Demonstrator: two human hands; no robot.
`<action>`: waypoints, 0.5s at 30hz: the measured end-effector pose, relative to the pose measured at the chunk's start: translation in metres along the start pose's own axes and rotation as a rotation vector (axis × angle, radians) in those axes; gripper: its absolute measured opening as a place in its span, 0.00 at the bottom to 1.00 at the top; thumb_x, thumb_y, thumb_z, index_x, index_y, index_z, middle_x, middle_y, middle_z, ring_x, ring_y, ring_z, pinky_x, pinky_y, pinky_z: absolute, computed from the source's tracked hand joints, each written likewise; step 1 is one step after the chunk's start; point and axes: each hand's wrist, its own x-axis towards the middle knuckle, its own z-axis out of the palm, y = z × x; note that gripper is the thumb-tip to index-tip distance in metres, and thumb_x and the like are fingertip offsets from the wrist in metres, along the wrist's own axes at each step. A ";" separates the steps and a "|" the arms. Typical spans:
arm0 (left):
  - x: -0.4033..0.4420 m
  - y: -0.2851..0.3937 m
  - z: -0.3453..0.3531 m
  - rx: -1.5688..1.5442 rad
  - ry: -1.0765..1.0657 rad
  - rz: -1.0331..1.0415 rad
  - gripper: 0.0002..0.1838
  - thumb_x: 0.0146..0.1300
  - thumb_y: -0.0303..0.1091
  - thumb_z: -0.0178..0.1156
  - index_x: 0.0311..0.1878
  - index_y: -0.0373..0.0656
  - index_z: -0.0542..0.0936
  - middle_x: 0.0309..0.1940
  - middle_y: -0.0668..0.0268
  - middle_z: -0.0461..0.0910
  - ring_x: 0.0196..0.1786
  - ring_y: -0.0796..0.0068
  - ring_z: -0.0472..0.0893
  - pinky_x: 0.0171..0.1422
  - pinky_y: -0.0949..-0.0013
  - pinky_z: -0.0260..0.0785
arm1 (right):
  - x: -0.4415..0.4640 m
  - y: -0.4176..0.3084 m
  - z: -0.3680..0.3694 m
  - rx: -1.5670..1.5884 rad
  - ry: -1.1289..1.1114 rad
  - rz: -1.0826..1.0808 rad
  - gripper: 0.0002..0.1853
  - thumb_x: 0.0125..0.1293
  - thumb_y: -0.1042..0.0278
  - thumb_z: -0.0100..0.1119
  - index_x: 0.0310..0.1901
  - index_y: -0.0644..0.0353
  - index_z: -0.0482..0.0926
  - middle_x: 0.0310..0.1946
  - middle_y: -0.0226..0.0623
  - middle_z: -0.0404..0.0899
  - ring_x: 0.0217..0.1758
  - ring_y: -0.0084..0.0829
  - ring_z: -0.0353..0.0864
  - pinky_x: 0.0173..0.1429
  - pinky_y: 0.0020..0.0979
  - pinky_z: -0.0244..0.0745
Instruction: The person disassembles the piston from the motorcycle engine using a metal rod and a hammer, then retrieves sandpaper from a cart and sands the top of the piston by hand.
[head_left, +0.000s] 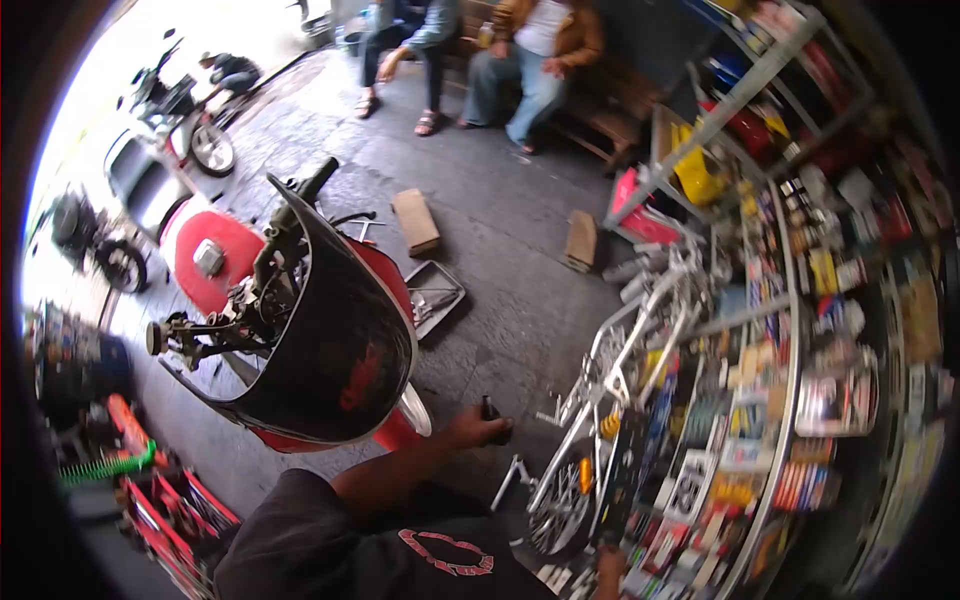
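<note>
Left hand (476, 428): you're gripping a small dark object (488, 408) near the motorcycle (325, 345) | right hand (609, 570): showing low, grip unclear

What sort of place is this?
Most likely a motorbike repair shop: a red and black motorbike stands with its handlebar workings exposed, a pale, bare bike frame is nearby, and metal shelves are packed with goods.

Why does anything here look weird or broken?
The red motorbike looks odd: behind its black front panel, the handlebar area shows bare metal parts, as if a cover were off. I can't tell whether anything is broken. Nothing else clearly stands out as damaged.
</note>
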 end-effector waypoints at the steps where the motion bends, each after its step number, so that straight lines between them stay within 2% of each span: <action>1: 0.011 0.029 -0.003 -0.046 0.026 0.014 0.24 0.63 0.55 0.67 0.35 0.39 0.84 0.27 0.63 0.82 0.30 0.77 0.81 0.33 0.67 0.73 | 0.062 -0.032 -0.018 0.070 -0.028 0.038 0.07 0.61 0.71 0.70 0.34 0.67 0.86 0.25 0.38 0.85 0.25 0.30 0.80 0.31 0.35 0.74; 2: 0.030 0.054 -0.007 -0.091 0.050 0.034 0.23 0.64 0.53 0.67 0.35 0.37 0.83 0.27 0.64 0.82 0.30 0.77 0.80 0.33 0.68 0.73 | 0.116 -0.066 -0.026 0.141 -0.053 0.077 0.06 0.60 0.72 0.70 0.34 0.67 0.85 0.25 0.36 0.84 0.24 0.27 0.78 0.29 0.33 0.72; 3: 0.056 0.069 -0.011 -0.118 0.090 0.046 0.23 0.64 0.53 0.67 0.35 0.37 0.83 0.27 0.64 0.82 0.30 0.77 0.80 0.33 0.68 0.73 | 0.148 -0.124 -0.036 0.224 -0.005 -0.035 0.05 0.61 0.73 0.68 0.35 0.66 0.84 0.22 0.32 0.79 0.22 0.26 0.75 0.28 0.31 0.71; 5: 0.110 0.096 -0.023 -0.081 0.353 0.027 0.23 0.65 0.52 0.67 0.34 0.36 0.83 0.28 0.64 0.83 0.29 0.78 0.80 0.32 0.68 0.72 | 0.219 -0.213 -0.037 0.274 0.043 -0.057 0.05 0.60 0.75 0.66 0.37 0.65 0.82 0.21 0.30 0.76 0.22 0.24 0.73 0.27 0.30 0.69; 8: 0.198 0.147 -0.067 -0.340 0.388 0.113 0.23 0.65 0.52 0.66 0.34 0.37 0.84 0.26 0.64 0.82 0.26 0.77 0.79 0.30 0.68 0.73 | 0.300 -0.321 -0.003 0.409 -0.047 -0.142 0.07 0.58 0.78 0.63 0.39 0.65 0.81 0.22 0.32 0.76 0.22 0.25 0.73 0.27 0.32 0.70; 10: 0.237 0.185 -0.098 -0.515 0.384 0.125 0.21 0.65 0.52 0.66 0.34 0.39 0.84 0.25 0.64 0.83 0.25 0.75 0.81 0.29 0.67 0.73 | 0.385 -0.332 0.051 0.304 0.037 -0.462 0.04 0.57 0.75 0.64 0.35 0.64 0.83 0.27 0.37 0.81 0.26 0.30 0.77 0.32 0.36 0.76; 11: 0.269 0.184 -0.114 -0.571 0.392 0.191 0.21 0.65 0.52 0.67 0.34 0.40 0.84 0.26 0.64 0.83 0.26 0.75 0.82 0.30 0.68 0.74 | 0.469 -0.301 0.071 -0.011 -0.146 -0.573 0.13 0.59 0.64 0.63 0.40 0.63 0.89 0.42 0.50 0.88 0.48 0.47 0.85 0.58 0.46 0.76; 13: 0.260 0.236 -0.143 -0.561 0.562 0.106 0.22 0.64 0.53 0.67 0.36 0.39 0.84 0.27 0.64 0.84 0.27 0.75 0.82 0.30 0.68 0.75 | 0.426 -0.372 0.100 -0.286 -0.450 -0.498 0.13 0.60 0.64 0.63 0.40 0.63 0.88 0.40 0.48 0.87 0.46 0.45 0.85 0.55 0.45 0.76; 15: 0.269 0.259 -0.177 -0.464 0.647 0.129 0.24 0.64 0.54 0.67 0.39 0.38 0.84 0.29 0.64 0.84 0.28 0.75 0.82 0.31 0.68 0.76 | 0.407 -0.439 0.135 -0.364 -0.617 -0.457 0.13 0.60 0.63 0.63 0.40 0.63 0.87 0.39 0.47 0.86 0.44 0.44 0.84 0.53 0.45 0.76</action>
